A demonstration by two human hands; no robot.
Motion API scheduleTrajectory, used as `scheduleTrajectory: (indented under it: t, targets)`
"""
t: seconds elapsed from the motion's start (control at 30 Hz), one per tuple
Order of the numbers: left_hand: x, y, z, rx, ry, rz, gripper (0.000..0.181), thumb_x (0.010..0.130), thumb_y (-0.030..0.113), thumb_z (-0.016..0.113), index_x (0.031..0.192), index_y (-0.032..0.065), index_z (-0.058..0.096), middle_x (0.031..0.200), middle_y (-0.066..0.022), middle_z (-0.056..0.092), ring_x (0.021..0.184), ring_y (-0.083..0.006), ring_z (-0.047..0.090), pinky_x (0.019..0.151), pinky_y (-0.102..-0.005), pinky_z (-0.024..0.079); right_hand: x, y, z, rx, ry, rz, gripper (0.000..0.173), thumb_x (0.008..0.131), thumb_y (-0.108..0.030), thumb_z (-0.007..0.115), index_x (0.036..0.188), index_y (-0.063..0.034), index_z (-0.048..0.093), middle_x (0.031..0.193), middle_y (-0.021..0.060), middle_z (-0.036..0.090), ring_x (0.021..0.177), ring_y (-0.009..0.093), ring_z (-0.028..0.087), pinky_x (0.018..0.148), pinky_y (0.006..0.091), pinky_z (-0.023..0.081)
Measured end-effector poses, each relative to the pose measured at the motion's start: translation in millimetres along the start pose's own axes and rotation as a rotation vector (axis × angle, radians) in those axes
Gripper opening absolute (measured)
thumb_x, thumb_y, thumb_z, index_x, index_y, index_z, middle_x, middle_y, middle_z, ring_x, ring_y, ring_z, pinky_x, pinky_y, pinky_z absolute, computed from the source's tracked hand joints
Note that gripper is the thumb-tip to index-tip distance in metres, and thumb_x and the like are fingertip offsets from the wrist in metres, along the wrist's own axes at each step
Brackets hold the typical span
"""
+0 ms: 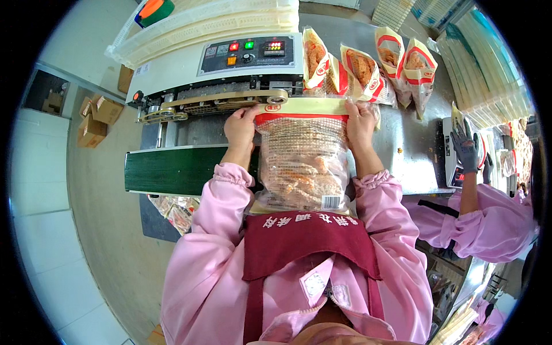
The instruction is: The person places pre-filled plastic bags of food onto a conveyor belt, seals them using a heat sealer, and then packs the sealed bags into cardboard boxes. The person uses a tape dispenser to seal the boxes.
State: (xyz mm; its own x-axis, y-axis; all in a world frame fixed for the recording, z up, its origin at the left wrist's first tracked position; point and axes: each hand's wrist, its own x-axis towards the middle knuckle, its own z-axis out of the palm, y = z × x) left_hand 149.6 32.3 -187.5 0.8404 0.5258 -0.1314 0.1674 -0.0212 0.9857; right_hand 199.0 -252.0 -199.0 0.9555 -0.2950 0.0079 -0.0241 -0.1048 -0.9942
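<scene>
Both of my bare hands pinch the top corners of a clear plastic food bag [304, 159] with a cream and red header. My left hand [240, 131] has the left corner, close to the roller end of a continuous band sealer [172, 64]. On the right corner is my right hand [360, 123]. Pale brown, crumbly-looking food fills the bag, and a barcode label shows near its bottom. The header's upper edge is level with the sealer's tan belt [224, 98]. Below the sealer head runs a green conveyor belt [181, 171], partly hidden by my left forearm and the bag.
Several filled, open-topped bags [362, 69] stand on the steel table [414, 148] at right. A co-worker's gloved hand [465, 144] is over a weighing scale [450, 159]. Stacked plastic trays [487, 73] rise behind. More trays [207, 21] lie atop the sealer; cardboard boxes [98, 116] sit on the floor.
</scene>
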Motion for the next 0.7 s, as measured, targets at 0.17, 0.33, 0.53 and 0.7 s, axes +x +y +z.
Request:
scheduleTrajectory:
  t: [0.17,0.33,0.53,0.7]
  targets:
    - [15.9,-7.4,-32.1,-0.021,0.025,0.003,0.023,0.084,0.021,0.076,0.089,-0.0010,0.074,0.083,-0.0054,0.071,0.073,-0.0126,0.062,0.069,-0.0269,0.049,-9.1,-0.3,33.8,-0.089,-0.062,-0.004,0.031,0.094,-0.026,0.063,0.092,0.0039,0.071,0.072,0.0103,0.067,0.068,0.014,0.059,0.069,0.0325,0.048]
    - [35.3,-15.3,-71.8,-0.082,0.009,-0.150,0.030,0.087,0.024,0.076,0.106,0.0023,0.072,0.095,-0.0046,0.072,0.082,-0.0131,0.064,0.072,-0.0267,0.049,-17.2,-3.0,42.0,-0.030,-0.319,0.198,0.026,0.102,-0.026,0.058,0.098,-0.0031,0.068,0.073,-0.0002,0.061,0.063,0.008,0.057,0.056,0.0251,0.048]
    - [18.8,13.6,-189.0,-0.183,0.055,-0.147,0.038,0.094,0.023,0.070,0.126,0.0040,0.061,0.116,-0.0115,0.067,0.103,-0.0192,0.064,0.091,-0.0329,0.053,48.1,7.8,-54.6,-0.110,0.153,-0.159,0.020,0.093,-0.018,0.069,0.103,-0.0011,0.068,0.087,0.0078,0.071,0.071,0.013,0.065,0.061,0.0295,0.051]
    - [-19.8,39.4,-252.9,-0.156,0.310,-0.134,0.036,0.095,0.024,0.069,0.125,0.0061,0.062,0.112,-0.0054,0.068,0.094,-0.0116,0.062,0.085,-0.0261,0.052,142.9,-28.6,-138.9,-0.676,0.596,-0.198,0.056,0.078,-0.023,0.081,0.124,-0.0078,0.055,0.121,0.0125,0.057,0.113,0.031,0.056,0.096,0.0435,0.044]
